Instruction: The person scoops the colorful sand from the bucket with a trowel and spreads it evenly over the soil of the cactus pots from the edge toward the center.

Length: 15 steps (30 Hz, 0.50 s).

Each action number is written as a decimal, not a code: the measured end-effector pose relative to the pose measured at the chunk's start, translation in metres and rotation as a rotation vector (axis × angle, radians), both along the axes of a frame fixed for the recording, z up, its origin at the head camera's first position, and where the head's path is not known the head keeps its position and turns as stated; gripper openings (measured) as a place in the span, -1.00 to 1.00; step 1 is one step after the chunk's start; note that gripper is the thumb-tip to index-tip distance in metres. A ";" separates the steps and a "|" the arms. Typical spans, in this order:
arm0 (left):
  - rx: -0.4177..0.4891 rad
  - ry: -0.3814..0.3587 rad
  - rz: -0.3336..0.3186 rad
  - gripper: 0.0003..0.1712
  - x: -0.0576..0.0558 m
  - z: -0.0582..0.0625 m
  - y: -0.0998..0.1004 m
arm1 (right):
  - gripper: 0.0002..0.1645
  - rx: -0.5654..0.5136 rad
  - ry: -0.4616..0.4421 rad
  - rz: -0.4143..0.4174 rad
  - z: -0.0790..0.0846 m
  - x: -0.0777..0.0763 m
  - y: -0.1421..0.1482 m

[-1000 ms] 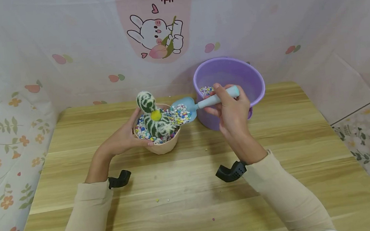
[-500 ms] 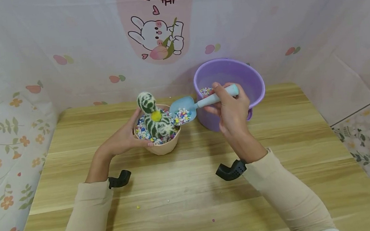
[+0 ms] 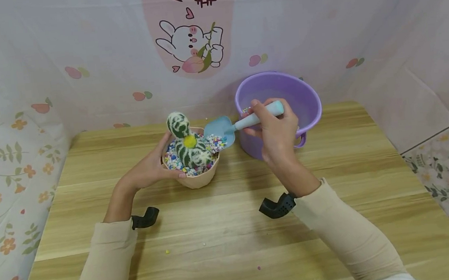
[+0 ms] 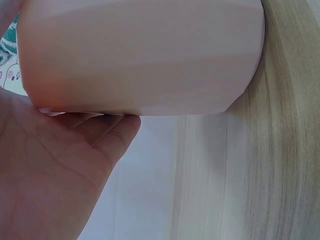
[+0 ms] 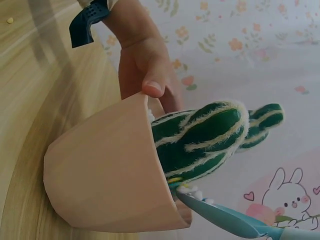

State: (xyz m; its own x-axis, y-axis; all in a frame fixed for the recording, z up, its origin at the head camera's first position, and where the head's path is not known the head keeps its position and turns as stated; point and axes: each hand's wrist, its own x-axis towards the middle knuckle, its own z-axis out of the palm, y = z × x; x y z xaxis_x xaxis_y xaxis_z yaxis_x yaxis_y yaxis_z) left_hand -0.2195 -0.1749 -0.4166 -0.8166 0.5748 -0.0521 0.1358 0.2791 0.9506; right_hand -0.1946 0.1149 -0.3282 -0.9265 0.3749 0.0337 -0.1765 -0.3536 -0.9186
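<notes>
At the head view's middle left, my left hand grips a pale peach flowerpot, thumb on the near rim. In the pot a green cactus with white fuzzy ribs and a yellow flower stands among colourful pebbles. My right hand holds the handle of a light blue trowel. Its blade reaches the pot's right rim, with pebbles along the lower front of the blade. In the right wrist view the trowel tip lies over the rim beside the cactus. The left hand's fingertips are partly hidden behind the pot.
A purple bucket with pebbles inside stands behind my right hand, close to the back curtain. Several loose pebbles, one of them yellow, lie on the wooden table. Patterned cloth hangs at the back and left.
The trowel has shifted a little left and tilted toward the pot, and fewer pebbles lie on its blade. A yellow pebble has moved left across the table. My left hand has stayed on the pot.
</notes>
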 end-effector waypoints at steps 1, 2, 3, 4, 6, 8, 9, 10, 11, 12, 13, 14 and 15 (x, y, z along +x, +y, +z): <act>-0.001 0.003 -0.001 0.37 0.000 0.000 0.000 | -0.71 0.006 0.000 0.001 0.000 0.000 0.000; -0.003 0.005 -0.001 0.37 0.000 0.000 0.000 | -0.71 0.010 0.001 0.002 0.000 0.000 -0.001; -0.004 0.006 0.000 0.37 0.000 0.000 0.000 | -0.71 0.012 0.002 0.003 0.000 0.000 -0.001; -0.006 0.007 0.000 0.37 0.000 0.000 0.000 | -0.71 0.012 0.005 0.005 0.000 0.000 -0.001; -0.009 0.007 0.002 0.37 0.001 0.000 0.000 | -0.71 0.015 0.009 0.007 0.000 0.000 -0.001; -0.011 0.001 0.005 0.37 0.001 0.000 -0.001 | -0.72 0.024 0.016 0.011 0.000 0.000 -0.001; -0.012 -0.003 0.007 0.37 0.001 0.000 -0.001 | -0.73 0.032 0.018 0.011 0.000 0.000 -0.001; -0.011 -0.008 0.007 0.37 0.001 0.000 -0.001 | -0.73 0.035 0.024 0.013 0.000 0.000 -0.001; -0.009 -0.011 0.006 0.37 0.001 0.000 -0.001 | -0.73 0.045 0.030 0.013 0.000 -0.001 -0.001; -0.010 -0.012 0.008 0.37 0.001 0.000 -0.001 | -0.74 0.054 0.037 0.011 0.000 -0.001 -0.001; -0.007 -0.013 0.007 0.37 0.000 0.000 -0.001 | -0.75 0.064 0.045 0.010 0.000 -0.001 -0.001; -0.009 -0.013 0.008 0.37 0.000 0.000 -0.001 | -0.75 0.070 0.052 0.008 0.001 -0.002 -0.001; -0.011 -0.009 0.008 0.36 0.000 -0.001 -0.001 | -0.75 0.076 0.059 0.006 0.001 -0.002 -0.002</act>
State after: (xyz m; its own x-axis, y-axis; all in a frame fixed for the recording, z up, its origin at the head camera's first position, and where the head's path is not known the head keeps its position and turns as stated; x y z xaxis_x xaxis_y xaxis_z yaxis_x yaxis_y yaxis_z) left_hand -0.2197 -0.1758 -0.4172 -0.8205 0.5678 -0.0663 0.1246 0.2909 0.9486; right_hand -0.1968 0.1134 -0.3272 -0.9244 0.3634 0.1160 -0.2288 -0.2850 -0.9308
